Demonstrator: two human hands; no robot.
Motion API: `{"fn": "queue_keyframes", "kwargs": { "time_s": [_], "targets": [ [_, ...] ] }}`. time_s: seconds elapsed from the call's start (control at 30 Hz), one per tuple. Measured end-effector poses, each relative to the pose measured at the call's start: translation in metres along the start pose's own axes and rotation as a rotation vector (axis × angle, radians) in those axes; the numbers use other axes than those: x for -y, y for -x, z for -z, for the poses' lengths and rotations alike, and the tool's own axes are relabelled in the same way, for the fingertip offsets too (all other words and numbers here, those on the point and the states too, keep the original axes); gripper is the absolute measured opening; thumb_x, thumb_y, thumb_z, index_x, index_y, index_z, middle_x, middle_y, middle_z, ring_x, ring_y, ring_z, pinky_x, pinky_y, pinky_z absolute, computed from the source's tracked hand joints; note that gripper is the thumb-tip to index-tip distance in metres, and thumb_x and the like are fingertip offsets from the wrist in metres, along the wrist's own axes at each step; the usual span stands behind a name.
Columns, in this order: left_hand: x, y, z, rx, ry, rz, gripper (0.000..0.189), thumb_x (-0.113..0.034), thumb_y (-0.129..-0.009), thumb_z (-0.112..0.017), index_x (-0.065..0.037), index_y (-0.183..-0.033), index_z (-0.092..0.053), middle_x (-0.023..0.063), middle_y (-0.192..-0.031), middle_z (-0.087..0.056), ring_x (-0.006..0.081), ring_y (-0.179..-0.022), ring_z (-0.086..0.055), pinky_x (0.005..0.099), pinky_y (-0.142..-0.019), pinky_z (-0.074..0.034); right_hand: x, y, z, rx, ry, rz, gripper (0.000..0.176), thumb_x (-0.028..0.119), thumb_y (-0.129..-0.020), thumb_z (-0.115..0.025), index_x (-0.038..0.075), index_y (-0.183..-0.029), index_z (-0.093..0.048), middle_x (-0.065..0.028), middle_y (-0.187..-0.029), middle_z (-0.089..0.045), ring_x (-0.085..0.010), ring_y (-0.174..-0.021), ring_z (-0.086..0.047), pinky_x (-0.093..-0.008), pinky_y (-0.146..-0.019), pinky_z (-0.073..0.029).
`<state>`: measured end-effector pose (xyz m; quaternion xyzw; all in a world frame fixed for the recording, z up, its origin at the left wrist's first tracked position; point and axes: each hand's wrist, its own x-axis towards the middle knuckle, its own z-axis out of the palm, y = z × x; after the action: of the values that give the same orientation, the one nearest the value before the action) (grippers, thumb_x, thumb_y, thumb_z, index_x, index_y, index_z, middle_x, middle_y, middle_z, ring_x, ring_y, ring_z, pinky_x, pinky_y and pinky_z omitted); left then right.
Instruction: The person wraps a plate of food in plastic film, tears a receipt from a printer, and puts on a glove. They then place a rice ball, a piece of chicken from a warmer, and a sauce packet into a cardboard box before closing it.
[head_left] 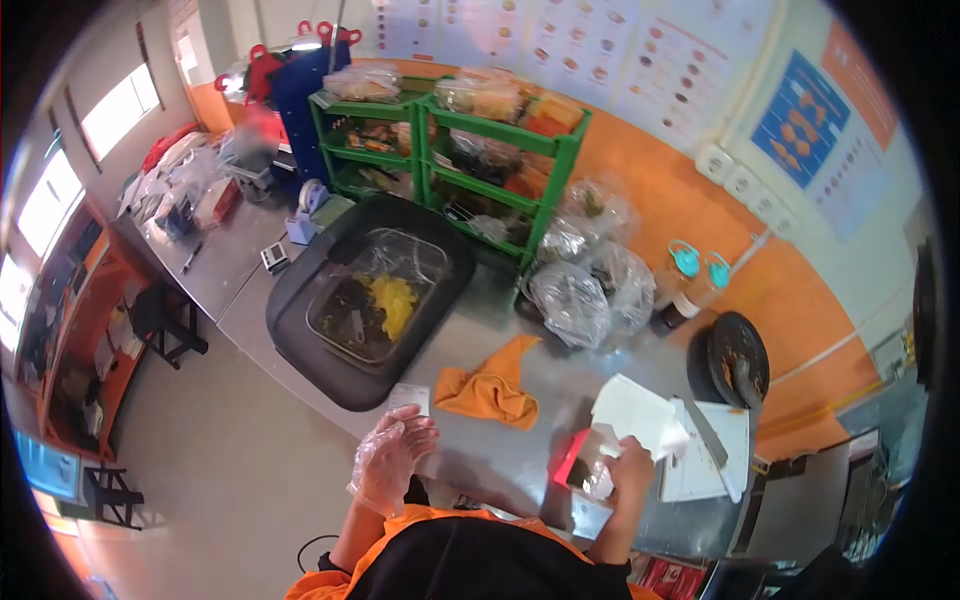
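Observation:
A clear plastic glove covers my left hand [388, 460], which is raised at the counter's front edge with its fingers apart and nothing held. Just beyond it lies a small white paper slip [410, 399]. My right hand [630, 470] looks bare and reaches into a red-sided box [568, 458] whose white lid [640, 412] stands open. Its fingers are curled closed at some crumpled clear plastic [597, 478] in the box; the fingertips are partly hidden. Between the hands, farther back, sits a crumpled orange cloth [495, 385].
A black tub [300, 345] holds a clear container with yellow food. Right of the box, a knife [708, 437] rests on a white cutting board [685, 480]. Behind stand green shelves [555, 190], plastic bags [570, 300], two bottles [690, 300] and a black bowl [720, 350].

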<state>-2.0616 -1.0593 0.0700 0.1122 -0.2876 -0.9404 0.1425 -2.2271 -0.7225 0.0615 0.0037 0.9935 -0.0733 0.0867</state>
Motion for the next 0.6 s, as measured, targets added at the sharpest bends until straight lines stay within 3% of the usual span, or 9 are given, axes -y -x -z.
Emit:
{"fn": "queue_keyframes", "kwargs": {
  "time_s": [0.07, 0.13, 0.17, 0.2, 0.33, 0.47, 0.53, 0.57, 0.6],
  "targets": [
    [-0.017, -0.007, 0.01, -0.029, 0.033, -0.067, 0.038, -0.023, -0.089, -0.057, -0.004, -0.122, -0.053, 0.0157, -0.112, -0.063, 0.0292, -0.102, -0.062, 0.038, -0.09, -0.049, 0.018, -0.01, 0.015, -0.084, 0.036, -0.012, 0.042, 0.03, -0.076, -0.072, 0.011, -0.111, -0.058, -0.0148, -0.087, -0.067, -0.0339, -0.087, -0.064, -0.0449, -0.078, -0.049],
    [-0.039, -0.016, 0.018, -0.103, 0.067, -0.126, 0.036, -0.024, -0.088, -0.058, -0.005, -0.119, -0.055, 0.0144, -0.108, -0.064, 0.0285, -0.099, -0.062, 0.0378, -0.087, -0.05, 0.071, -0.02, 0.047, -0.272, -0.249, 0.108, 0.035, 0.029, -0.079, -0.069, 0.01, -0.106, -0.058, -0.0128, -0.08, -0.066, -0.0329, -0.08, -0.064, -0.046, -0.074, -0.048],
    [-0.049, -0.023, 0.023, -0.093, 0.072, -0.131, 0.036, -0.024, -0.088, -0.058, -0.005, -0.119, -0.055, 0.0144, -0.108, -0.064, 0.0285, -0.099, -0.062, 0.0378, -0.087, -0.05, 0.096, -0.036, 0.05, -0.362, -0.335, 0.279, 0.032, 0.029, -0.083, -0.067, 0.008, -0.105, -0.058, -0.0112, -0.076, -0.065, -0.0306, -0.072, -0.064, -0.0439, -0.069, -0.049],
    [-0.06, -0.03, 0.03, -0.097, 0.111, -0.145, 0.037, -0.025, -0.088, -0.059, -0.005, -0.119, -0.055, 0.0142, -0.107, -0.064, 0.0285, -0.099, -0.062, 0.0377, -0.086, -0.05, 0.138, -0.039, 0.072, -0.325, -0.503, 0.386, 0.029, 0.026, -0.084, -0.067, 0.006, -0.103, -0.06, -0.0102, -0.077, -0.065, -0.0279, -0.068, -0.064, -0.0392, -0.064, -0.049],
    [-0.109, -0.063, 0.055, 0.002, 0.167, -0.191, 0.04, -0.026, -0.089, -0.059, -0.005, -0.122, -0.053, 0.0149, -0.112, -0.062, 0.0298, -0.102, -0.061, 0.0394, -0.087, -0.05, 0.289, -0.074, 0.128, -0.469, -0.645, 0.794, 0.014, 0.013, -0.084, -0.066, 0.003, -0.093, -0.062, -0.0113, -0.077, -0.065, -0.0252, -0.063, -0.062, -0.0346, -0.06, -0.048],
    [-0.168, -0.093, 0.074, 0.004, 0.152, -0.232, 0.043, -0.027, -0.087, -0.059, -0.004, -0.122, -0.052, 0.0156, -0.108, -0.063, 0.0306, -0.1, -0.061, 0.0397, -0.086, -0.05, 0.416, -0.157, 0.177, -0.638, -0.564, 0.899, 0.007, 0.007, -0.084, -0.062, 0.003, -0.09, -0.061, -0.0124, -0.08, -0.064, -0.0245, -0.075, -0.064, -0.0356, -0.066, -0.048],
    [-0.193, -0.107, 0.083, -0.03, 0.147, -0.281, 0.045, -0.027, -0.085, -0.06, -0.002, -0.121, -0.051, 0.0171, -0.106, -0.063, 0.0318, -0.099, -0.062, 0.0412, -0.086, -0.05, 0.46, -0.225, 0.185, -0.742, -0.515, 0.839, 0.012, 0.009, -0.082, -0.063, 0.006, -0.093, -0.062, -0.0107, -0.094, -0.064, -0.0249, -0.092, -0.062, -0.0411, -0.076, -0.048],
    [-0.203, -0.113, 0.091, -0.017, 0.154, -0.274, 0.045, -0.027, -0.085, -0.06, -0.002, -0.121, -0.051, 0.0171, -0.106, -0.063, 0.0318, -0.099, -0.062, 0.0412, -0.086, -0.05, 0.478, -0.244, 0.192, -0.753, -0.504, 0.833, 0.012, 0.009, -0.082, -0.063, 0.006, -0.093, -0.062, -0.0107, -0.094, -0.064, -0.0249, -0.092, -0.062, -0.0411, -0.076, -0.048],
    [-0.214, -0.119, 0.099, -0.022, 0.157, -0.278, 0.046, -0.028, -0.084, -0.06, -0.002, -0.121, -0.051, 0.0169, -0.106, -0.063, 0.0315, -0.098, -0.062, 0.041, -0.085, -0.05, 0.493, -0.258, 0.197, -0.821, -0.327, 0.705, 0.017, 0.012, -0.082, -0.064, 0.008, -0.098, -0.063, -0.0094, -0.101, -0.063, -0.0258, -0.099, -0.059, -0.0471, -0.081, -0.046]
  ]
}}
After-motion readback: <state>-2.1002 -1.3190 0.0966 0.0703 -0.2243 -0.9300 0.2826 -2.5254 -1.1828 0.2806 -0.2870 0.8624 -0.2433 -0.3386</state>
